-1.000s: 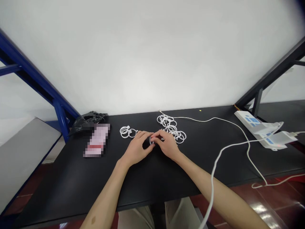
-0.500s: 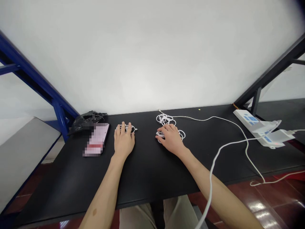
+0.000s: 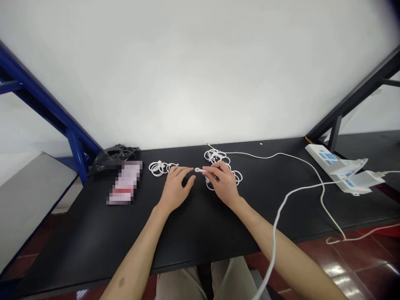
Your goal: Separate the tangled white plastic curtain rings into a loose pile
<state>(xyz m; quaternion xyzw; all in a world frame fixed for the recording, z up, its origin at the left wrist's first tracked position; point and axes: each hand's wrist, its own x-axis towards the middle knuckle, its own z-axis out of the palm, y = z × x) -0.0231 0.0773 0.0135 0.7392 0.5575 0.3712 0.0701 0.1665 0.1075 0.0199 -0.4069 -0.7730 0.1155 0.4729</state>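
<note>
My right hand (image 3: pixel 222 179) pinches a small white earbud (image 3: pixel 197 170) between thumb and fingers, just above the black table. Part of a white earphone cord (image 3: pixel 238 177) lies coiled beneath and to the right of that hand. My left hand (image 3: pixel 178 183) is open, thumb apart from the fingers, with its fingertips just left of the earbud. Behind the left hand, coiled white earphones (image 3: pixel 158 168) rest on the table. A tangled white cable (image 3: pixel 215 156) sits beyond my right hand, partly touching the coil there.
A pink phone-shaped item (image 3: pixel 128 181), pixelated, and a crumpled black plastic bag (image 3: pixel 111 156) lie at the left. A white power strip (image 3: pixel 328 160) with plugged-in chargers is at the right. A loose white cable (image 3: pixel 276 216) crosses over my right forearm. Blue and black frame bars flank the table.
My left hand has lifted off the left earphones and moved right. My right hand, earlier flat over its coil, now holds up an earbud between thumb and fingers.
</note>
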